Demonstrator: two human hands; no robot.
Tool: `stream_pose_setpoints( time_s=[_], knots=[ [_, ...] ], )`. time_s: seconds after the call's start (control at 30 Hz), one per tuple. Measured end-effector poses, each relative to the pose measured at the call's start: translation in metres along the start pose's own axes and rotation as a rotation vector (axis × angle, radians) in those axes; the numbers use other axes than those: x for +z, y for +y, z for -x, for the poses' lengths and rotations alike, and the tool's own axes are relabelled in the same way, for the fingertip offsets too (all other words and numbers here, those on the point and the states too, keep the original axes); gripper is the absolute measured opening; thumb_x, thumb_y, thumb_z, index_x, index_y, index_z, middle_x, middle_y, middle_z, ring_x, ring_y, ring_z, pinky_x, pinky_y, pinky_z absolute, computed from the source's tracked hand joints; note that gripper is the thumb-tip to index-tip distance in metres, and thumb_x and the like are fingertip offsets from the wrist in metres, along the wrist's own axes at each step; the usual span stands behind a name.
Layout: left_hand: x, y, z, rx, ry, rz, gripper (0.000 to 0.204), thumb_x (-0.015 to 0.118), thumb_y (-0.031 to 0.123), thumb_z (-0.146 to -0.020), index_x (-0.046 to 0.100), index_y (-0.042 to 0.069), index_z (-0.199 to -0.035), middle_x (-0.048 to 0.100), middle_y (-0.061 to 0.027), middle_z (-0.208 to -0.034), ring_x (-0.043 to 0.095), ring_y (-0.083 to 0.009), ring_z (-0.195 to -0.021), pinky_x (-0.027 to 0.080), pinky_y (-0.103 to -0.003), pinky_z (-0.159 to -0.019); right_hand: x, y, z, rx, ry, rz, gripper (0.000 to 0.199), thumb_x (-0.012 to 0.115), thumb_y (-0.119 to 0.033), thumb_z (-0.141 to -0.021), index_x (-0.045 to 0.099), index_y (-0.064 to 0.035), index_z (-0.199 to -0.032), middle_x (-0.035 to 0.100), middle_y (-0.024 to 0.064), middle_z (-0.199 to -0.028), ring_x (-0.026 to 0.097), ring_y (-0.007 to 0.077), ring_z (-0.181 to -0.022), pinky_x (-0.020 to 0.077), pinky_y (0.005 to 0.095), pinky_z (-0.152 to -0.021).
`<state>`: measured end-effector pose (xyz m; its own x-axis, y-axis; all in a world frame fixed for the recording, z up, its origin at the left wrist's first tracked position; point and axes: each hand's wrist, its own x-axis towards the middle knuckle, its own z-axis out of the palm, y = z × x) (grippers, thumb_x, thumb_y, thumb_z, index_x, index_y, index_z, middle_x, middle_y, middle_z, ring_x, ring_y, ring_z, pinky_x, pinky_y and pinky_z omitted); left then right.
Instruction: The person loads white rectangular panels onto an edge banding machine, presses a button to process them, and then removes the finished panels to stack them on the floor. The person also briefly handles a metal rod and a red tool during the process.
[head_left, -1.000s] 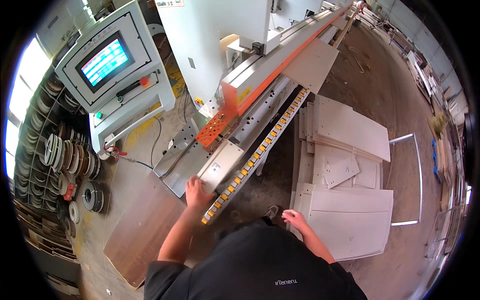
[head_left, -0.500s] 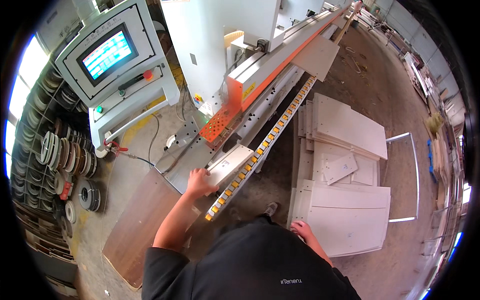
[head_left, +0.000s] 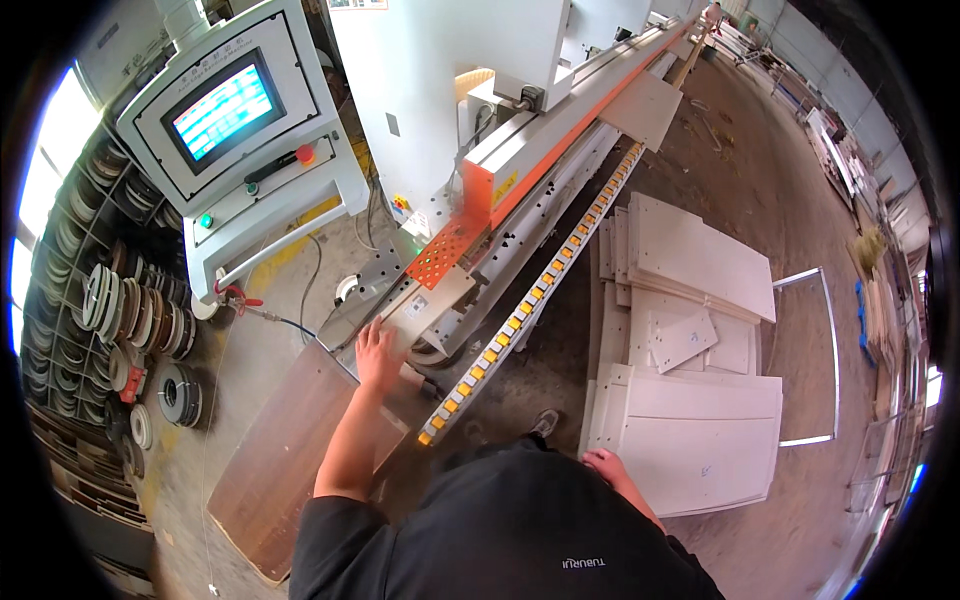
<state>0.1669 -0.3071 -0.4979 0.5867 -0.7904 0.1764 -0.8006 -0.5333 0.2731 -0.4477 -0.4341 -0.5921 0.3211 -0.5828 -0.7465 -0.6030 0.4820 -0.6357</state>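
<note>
Fingers of the left hand [head_left: 378, 352] spread flat on a small panel [head_left: 432, 302]; right hand [head_left: 607, 467], half hidden, touches stacked white boards [head_left: 700, 440].

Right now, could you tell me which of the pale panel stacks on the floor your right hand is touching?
The nearest stack of pale panels, the wide one lowest in view. The right hand rests on its near left edge; the farther stack lies untouched.

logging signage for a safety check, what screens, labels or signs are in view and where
Touch screen: upper left in a grey control console, rectangular, lit blue-green.
Yellow label: on the orange machine guard, small rectangle.
White label: on the small pale panel by the left hand, small square.
</note>
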Motion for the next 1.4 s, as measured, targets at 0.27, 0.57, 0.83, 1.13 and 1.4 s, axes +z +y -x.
stream_pose_setpoints(
  time_s=[0.27,0.57,0.83,1.13,1.4],
  knots=[
    [0.017,0.004,-0.016,-0.098,0.083,-0.043,0.059,0.075,0.039,-0.085,0.062,0.011,-0.136,0.046,-0.0112,-0.156,0.04,-0.03,-0.145,0.034,-0.047,-0.117,0.008,-0.003,-0.005,-0.07,-0.012,0.02,0.048,0.078,-0.037,-0.089,0.069,-0.003,-0.122,0.074,0.0082,-0.098,0.069,0.0171,-0.082,0.0525,0.0303,-0.07],
    [0.021,-0.009,0.007,-0.008,0.145,0.003,0.053,0.072,0.029,-0.088,0.061,0.009,-0.137,0.051,-0.0103,-0.153,0.041,-0.0306,-0.146,0.035,-0.045,-0.119,0.011,-0.016,0.021,-0.041,0.151,-0.092,0.04,0.077,-0.035,-0.09,0.073,-0.0023,-0.113,0.074,0.0092,-0.099,0.07,0.0175,-0.09,0.0554,0.033,-0.078],
    [0.046,0.02,-0.016,-0.086,0.193,0.011,0.049,0.071,0.023,-0.09,0.062,0.009,-0.136,0.051,-0.0109,-0.154,0.038,-0.0315,-0.148,0.037,-0.04,-0.119,-0.016,-0.003,-0.024,-0.105,0.075,0.33,0.038,0.075,-0.038,-0.09,0.076,-0.006,-0.109,0.074,0.0078,-0.099,0.07,0.0158,-0.091,0.0554,0.033,-0.08],
    [0.092,0.077,-0.107,-0.124,0.217,0.038,0.046,0.062,0.025,-0.096,0.059,0.01,-0.14,0.05,-0.0112,-0.154,0.038,-0.0335,-0.148,0.038,-0.042,-0.118,-0.059,-0.036,-0.104,-0.037,-0.04,0.147,0.04,0.076,-0.036,-0.089,0.074,-0.0032,-0.111,0.073,0.0052,-0.088,0.067,0.0149,-0.078,0.0548,0.0322,-0.073],
    [0.128,0.142,-0.123,-0.022,0.105,-0.128,0.056,0.053,0.026,-0.1,0.043,0.003,-0.151,0.044,-0.0209,-0.155,0.039,-0.0405,-0.143,0.032,-0.051,-0.119,-0.121,-0.044,-0.115,-0.053,0.016,-0.04,0.038,0.075,-0.036,-0.09,0.073,-0.0031,-0.108,0.073,0.0065,-0.086,0.067,0.014,-0.075,0.0554,0.0322,-0.074]
  ],
)
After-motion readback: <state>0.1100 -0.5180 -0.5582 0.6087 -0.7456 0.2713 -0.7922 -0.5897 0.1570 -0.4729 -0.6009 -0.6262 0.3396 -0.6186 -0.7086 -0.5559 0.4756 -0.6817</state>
